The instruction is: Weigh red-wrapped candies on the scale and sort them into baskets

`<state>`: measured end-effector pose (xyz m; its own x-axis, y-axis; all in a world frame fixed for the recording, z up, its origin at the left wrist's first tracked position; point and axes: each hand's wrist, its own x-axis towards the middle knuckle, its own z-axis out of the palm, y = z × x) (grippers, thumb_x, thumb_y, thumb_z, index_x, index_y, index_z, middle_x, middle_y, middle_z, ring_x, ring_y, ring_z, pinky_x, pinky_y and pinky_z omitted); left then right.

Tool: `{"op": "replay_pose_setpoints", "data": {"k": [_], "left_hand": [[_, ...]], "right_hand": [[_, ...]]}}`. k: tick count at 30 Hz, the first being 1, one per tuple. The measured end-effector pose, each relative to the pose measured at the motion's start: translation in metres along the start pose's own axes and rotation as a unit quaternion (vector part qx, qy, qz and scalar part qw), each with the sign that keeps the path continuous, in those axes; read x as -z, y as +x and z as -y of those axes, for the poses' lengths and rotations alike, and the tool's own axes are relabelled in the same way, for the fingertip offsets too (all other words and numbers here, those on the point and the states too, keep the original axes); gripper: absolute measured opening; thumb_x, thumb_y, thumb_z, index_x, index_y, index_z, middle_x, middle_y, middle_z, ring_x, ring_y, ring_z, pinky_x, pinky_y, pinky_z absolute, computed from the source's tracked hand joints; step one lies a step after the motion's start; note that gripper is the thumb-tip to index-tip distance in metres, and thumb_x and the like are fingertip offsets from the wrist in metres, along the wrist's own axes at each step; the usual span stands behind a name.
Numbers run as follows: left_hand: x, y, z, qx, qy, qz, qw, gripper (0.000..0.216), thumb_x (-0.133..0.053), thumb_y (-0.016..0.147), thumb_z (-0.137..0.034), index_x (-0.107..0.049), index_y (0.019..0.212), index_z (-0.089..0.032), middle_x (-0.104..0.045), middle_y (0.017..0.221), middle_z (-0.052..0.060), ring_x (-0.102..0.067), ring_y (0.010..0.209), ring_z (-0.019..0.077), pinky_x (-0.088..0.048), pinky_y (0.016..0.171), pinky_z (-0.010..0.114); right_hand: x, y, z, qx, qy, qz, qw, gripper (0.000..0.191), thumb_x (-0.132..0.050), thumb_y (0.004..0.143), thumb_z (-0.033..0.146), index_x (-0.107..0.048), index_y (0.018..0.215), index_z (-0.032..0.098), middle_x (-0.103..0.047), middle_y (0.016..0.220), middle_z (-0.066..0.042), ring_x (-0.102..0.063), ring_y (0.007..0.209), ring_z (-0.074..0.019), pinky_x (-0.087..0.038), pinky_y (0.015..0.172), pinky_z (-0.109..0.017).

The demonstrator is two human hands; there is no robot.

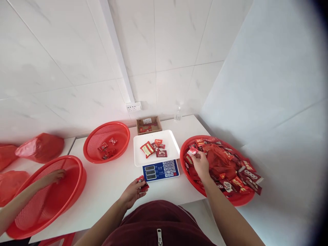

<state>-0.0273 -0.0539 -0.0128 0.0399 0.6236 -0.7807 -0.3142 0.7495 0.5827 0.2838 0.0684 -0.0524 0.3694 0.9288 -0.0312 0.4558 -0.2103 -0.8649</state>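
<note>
My left hand [133, 192] rests on the white table in front of the scale and holds a few red candy packets [142, 183]. My right hand [201, 163] reaches into the red basket [184, 168] on the right, which is heaped with red wrapped candies, and pinches one candy packet [192, 151] at the basket's near left side. Between the hands stands a blue electronic scale [161, 170] with a white tray [143, 159] that carries several red packets [153, 148].
A red basket [120, 131] with a few candies sits behind left of the scale. Another person's hand [52, 177] reaches into a large red basket [77, 171] at far left. Red bags [41, 147], a small cardboard box [149, 125] and a clear bottle [178, 113] are near the wall.
</note>
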Motion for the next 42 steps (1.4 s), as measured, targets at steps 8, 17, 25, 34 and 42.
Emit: {"op": "replay_pose_setpoints", "data": {"k": [8, 17, 25, 34, 42], "left_hand": [[-0.003, 0.001, 0.000, -0.012, 0.021, 0.025, 0.999, 0.047, -0.074, 0.060, -0.039, -0.053, 0.098, -0.020, -0.064, 0.087, 0.003, -0.061, 0.077, 0.0145, -0.042, 0.076, 0.029], [-0.013, -0.008, 0.001, -0.123, 0.248, 0.092, 0.957, 0.025, -0.062, 0.069, -0.028, -0.056, 0.091, -0.018, -0.061, 0.074, 0.000, -0.056, 0.068, 0.0130, -0.036, 0.061, 0.025], [-0.035, 0.003, 0.008, -0.156, 0.276, 0.130, 0.939, 0.028, -0.064, 0.061, -0.017, -0.042, 0.079, -0.021, -0.057, 0.059, -0.005, -0.055, 0.059, 0.0132, -0.036, 0.059, 0.026], [-0.042, -0.012, 0.003, -0.154, 0.343, 0.123, 0.918, 0.013, -0.057, 0.072, -0.032, -0.053, 0.073, -0.020, -0.060, 0.063, -0.002, -0.052, 0.061, 0.0132, -0.038, 0.061, 0.026], [-0.051, -0.028, -0.007, -0.214, 0.352, 0.089, 0.907, 0.021, -0.060, 0.072, -0.040, -0.062, 0.075, -0.019, -0.062, 0.072, 0.002, -0.051, 0.068, 0.0157, -0.040, 0.067, 0.028]], "right_hand": [[-0.040, -0.010, 0.057, -0.012, 0.150, 0.191, 0.970, 0.052, -0.052, 0.075, 0.040, -0.043, 0.122, 0.021, -0.059, 0.114, -0.009, -0.063, 0.084, -0.0183, -0.052, 0.068, -0.031], [-0.046, -0.085, 0.049, 0.083, 0.040, 0.437, 0.895, 0.041, -0.055, 0.076, 0.042, -0.057, 0.110, 0.019, -0.065, 0.095, -0.007, -0.061, 0.080, -0.0181, -0.047, 0.076, -0.034], [-0.049, -0.124, 0.056, 0.092, 0.032, 0.496, 0.863, 0.025, -0.056, 0.076, 0.038, -0.060, 0.091, 0.019, -0.064, 0.085, -0.003, -0.056, 0.077, -0.0174, -0.042, 0.069, -0.029], [-0.041, -0.125, 0.051, 0.044, 0.089, 0.440, 0.892, 0.024, -0.055, 0.075, 0.039, -0.042, 0.065, 0.021, -0.049, 0.057, 0.005, -0.045, 0.056, -0.0109, -0.035, 0.055, -0.024], [-0.031, -0.122, 0.056, 0.003, 0.154, 0.420, 0.894, 0.035, -0.057, 0.072, 0.053, -0.044, 0.063, 0.021, -0.052, 0.055, 0.004, -0.048, 0.053, -0.0119, -0.039, 0.054, -0.026]]}}
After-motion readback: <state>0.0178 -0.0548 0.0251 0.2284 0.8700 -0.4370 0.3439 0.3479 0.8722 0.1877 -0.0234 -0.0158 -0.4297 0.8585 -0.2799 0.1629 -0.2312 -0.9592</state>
